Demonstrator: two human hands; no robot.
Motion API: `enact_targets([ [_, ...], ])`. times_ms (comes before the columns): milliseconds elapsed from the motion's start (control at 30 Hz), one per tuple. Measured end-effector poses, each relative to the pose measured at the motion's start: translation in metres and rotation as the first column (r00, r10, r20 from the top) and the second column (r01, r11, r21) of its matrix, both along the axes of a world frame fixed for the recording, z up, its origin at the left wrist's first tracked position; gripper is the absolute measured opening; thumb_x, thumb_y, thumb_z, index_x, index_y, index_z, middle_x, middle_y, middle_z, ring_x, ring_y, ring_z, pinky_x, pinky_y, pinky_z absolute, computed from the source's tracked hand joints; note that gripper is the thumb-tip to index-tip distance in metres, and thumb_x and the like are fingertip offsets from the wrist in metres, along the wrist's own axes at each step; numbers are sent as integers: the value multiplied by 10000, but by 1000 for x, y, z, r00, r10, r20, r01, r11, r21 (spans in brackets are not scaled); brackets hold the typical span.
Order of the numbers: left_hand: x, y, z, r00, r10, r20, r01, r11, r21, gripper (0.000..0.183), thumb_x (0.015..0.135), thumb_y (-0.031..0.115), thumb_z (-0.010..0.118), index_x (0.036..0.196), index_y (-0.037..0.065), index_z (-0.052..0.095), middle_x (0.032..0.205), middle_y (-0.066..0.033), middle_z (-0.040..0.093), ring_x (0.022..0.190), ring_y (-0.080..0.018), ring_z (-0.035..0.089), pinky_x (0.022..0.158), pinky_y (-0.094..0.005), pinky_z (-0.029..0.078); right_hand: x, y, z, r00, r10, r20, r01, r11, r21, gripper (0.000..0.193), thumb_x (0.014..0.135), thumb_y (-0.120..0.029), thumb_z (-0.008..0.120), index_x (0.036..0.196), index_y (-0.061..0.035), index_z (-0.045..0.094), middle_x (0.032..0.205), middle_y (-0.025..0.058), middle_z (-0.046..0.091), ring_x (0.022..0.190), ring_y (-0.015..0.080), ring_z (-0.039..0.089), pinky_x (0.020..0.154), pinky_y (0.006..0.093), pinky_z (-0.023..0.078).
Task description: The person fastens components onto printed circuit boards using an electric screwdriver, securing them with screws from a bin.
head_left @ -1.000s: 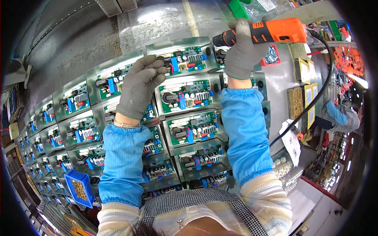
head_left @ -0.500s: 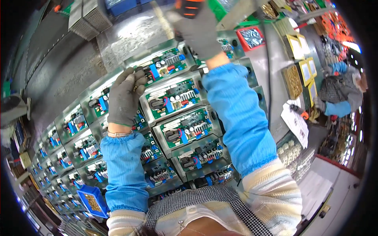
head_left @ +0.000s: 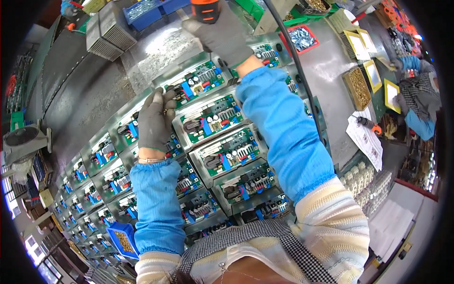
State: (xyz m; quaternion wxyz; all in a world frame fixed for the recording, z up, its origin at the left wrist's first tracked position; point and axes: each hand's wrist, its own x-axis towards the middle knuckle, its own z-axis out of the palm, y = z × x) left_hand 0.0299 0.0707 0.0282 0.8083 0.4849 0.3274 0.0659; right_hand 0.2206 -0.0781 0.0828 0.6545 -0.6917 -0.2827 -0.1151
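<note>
My right hand (head_left: pixel 222 39), in a grey glove, is closed around an orange and black power screwdriver (head_left: pixel 205 10) at the top of the view. The tool's lower end is hidden behind the hand. Below that hand lies a green circuit board (head_left: pixel 201 81) in a metal housing. At this board's left end rests my left hand (head_left: pixel 155 122), also gloved in grey. Its fingers are curled together against the housing edge, and what they hold, if anything, is hidden. Another housed circuit board (head_left: pixel 213 118) sits just nearer to me.
Rows of similar housed boards (head_left: pixel 101 151) extend left and toward me. A blue bin of brass-coloured screws (head_left: pixel 113 227) sits on them. Beyond stand stacked metal plates (head_left: pixel 111 31) and a red tray (head_left: pixel 316 43). A black cable (head_left: pixel 305 78) hangs at right; a co-worker (head_left: pixel 418 94) sits far right.
The whole view has shifted. My right hand has moved slightly left with the power screwdriver and looks less blurred. My left hand stays at the same board's end.
</note>
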Motion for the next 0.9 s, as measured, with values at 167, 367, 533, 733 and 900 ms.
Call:
enact_targets([
  [167, -15, 6, 4, 988, 139, 62, -121, 963, -240, 281, 997, 390, 555, 995, 110, 548, 720, 63, 483, 531, -19, 382, 410, -146, 303, -29, -27, 52, 954, 243, -176, -204, 956, 211, 209, 853, -115, 665, 1018, -36, 566, 722, 43, 599, 548, 133, 566, 511, 269, 459],
  [367, -70, 5, 31, 942, 105, 320, 118, 787, -606, 314, 1004, 383, 526, 1087, 81, 548, 763, 72, 422, 581, -10, 350, 453, -141, 311, -109, -38, 115, 969, 224, 105, -248, 885, 393, 194, 843, -132, 658, 962, 20, 646, 850, 102, 671, 769, 209, 665, 758, 358, 551],
  [533, -132, -11, 47, 853, 167, 494, 357, 503, -787, 355, 1012, 192, 525, 1328, 33, 496, 1059, -51, 599, 894, -128, 579, 724, -239, 535, -209, -27, 155, 924, 365, 112, -376, 820, 432, 147, 818, -100, 687, 909, 10, 654, 831, 86, 679, 777, 196, 670, 759, 352, 549],
  [733, -221, -13, 48, 827, 238, 510, 329, 531, -781, 304, 1015, 181, 519, 1288, 48, 509, 1028, -33, 584, 823, -113, 549, 645, -205, 512, -285, -19, 167, 842, 531, 98, -511, 726, 460, 457, 830, -53, 667, 1246, 19, 491, 904, 97, 677, 823, 209, 680, 796, 388, 557],
  [900, -294, -15, 65, 868, 246, 431, 141, 710, -690, 312, 1008, 232, 552, 1250, 42, 500, 962, -4, 528, 762, -72, 481, 586, -163, 438, -318, -36, 171, 884, 449, 130, -456, 765, 455, 557, 879, -230, 637, 1324, 29, 425, 983, 130, 670, 873, 264, 678, 850, 441, 547],
])
